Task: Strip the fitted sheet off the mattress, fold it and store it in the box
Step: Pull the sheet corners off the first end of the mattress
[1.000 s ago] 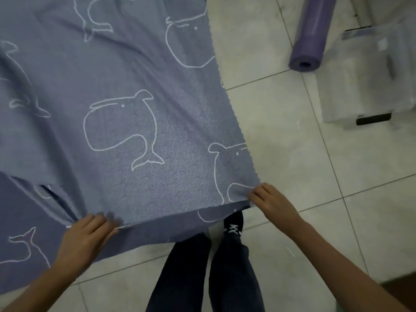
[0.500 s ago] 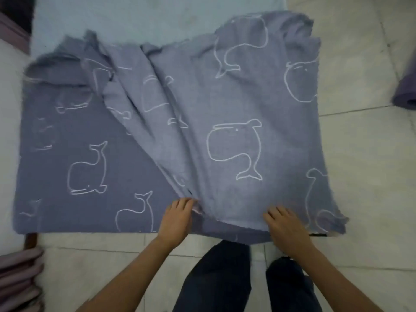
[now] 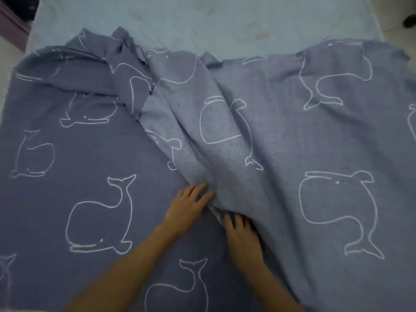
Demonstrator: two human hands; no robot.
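Left hand (image 3: 189, 207) is pressing the sheet (image 3: 90, 154) flat-fingered; right hand (image 3: 242, 235) is lying with fingers at the flap (image 3: 304, 143) edge, grip unclear. The ridge (image 3: 202, 136) bunched toward 12 o'clock is probably risking a crooked fold.

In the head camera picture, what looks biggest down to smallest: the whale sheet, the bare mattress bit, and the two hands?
1. whale sheet, fills most of the view.
2. bare mattress, only a strip at the top.
3. left hand and right hand, about alike, so I won't rank them.
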